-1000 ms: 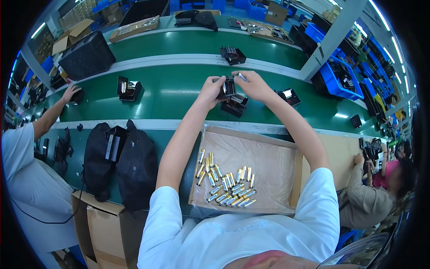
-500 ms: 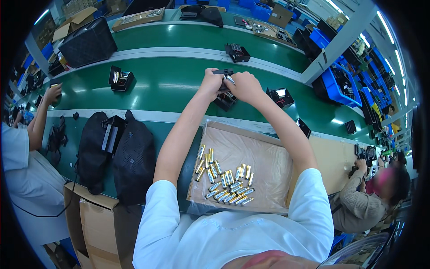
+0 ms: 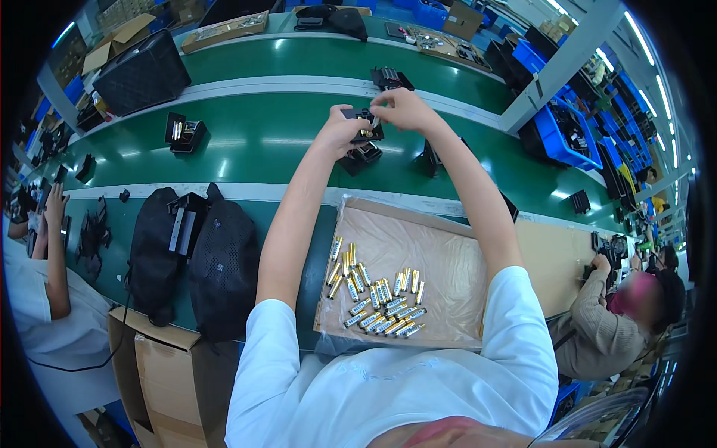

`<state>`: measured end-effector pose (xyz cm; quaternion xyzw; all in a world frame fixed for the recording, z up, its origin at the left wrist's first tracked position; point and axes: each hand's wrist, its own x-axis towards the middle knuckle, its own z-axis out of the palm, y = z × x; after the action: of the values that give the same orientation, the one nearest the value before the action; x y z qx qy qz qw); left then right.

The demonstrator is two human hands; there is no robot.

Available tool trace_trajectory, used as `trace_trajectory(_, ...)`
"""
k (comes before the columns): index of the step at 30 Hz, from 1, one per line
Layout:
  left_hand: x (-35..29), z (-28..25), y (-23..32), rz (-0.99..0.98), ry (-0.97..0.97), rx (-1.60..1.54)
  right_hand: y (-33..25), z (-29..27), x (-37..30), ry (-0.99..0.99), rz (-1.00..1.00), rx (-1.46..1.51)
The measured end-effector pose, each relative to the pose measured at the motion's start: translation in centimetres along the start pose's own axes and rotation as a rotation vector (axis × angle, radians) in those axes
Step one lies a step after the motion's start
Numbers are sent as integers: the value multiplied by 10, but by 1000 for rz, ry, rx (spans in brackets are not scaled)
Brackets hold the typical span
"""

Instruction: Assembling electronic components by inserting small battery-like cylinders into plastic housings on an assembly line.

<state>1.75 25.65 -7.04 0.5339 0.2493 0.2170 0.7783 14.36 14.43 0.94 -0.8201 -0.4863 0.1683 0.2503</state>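
Note:
Over the green belt, my left hand [image 3: 340,130] is closed around a black battery case [image 3: 358,115], with the thumb lying across its front. Some gold and pale parts show inside the case. At the case's right edge, my right hand [image 3: 404,110] has thumb and fingertips in a pinch; what they hold, if anything, is too small to make out. Just below the hands, an opened black box [image 3: 361,158] sits on the belt, partly covered. Nearer to me, several gold and silver batteries [image 3: 385,308] lie loose in a plastic-lined cardboard tray [image 3: 448,328].
More opened black boxes, one at left [image 3: 185,134] and one farther back [image 3: 390,78], stand along the green belt [image 3: 261,142]. Two black mesh covers [image 3: 224,269] lie left of the tray. A co-worker's hand [image 3: 55,205] is at far left; another person [image 3: 616,321] works at right.
My right hand has shifted from over the case to its upper right edge, uncovering more of it. My left hand has moved slightly left. The black boxes on the belt have moved left.

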Motion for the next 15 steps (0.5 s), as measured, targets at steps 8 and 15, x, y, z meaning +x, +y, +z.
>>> trace_trajectory(8,3,-15,1,69,34,86,22,47,32,71,62,377)
trace_trajectory(15,18,-28,2,200,233,399,14,82,-17,389,-312,69)
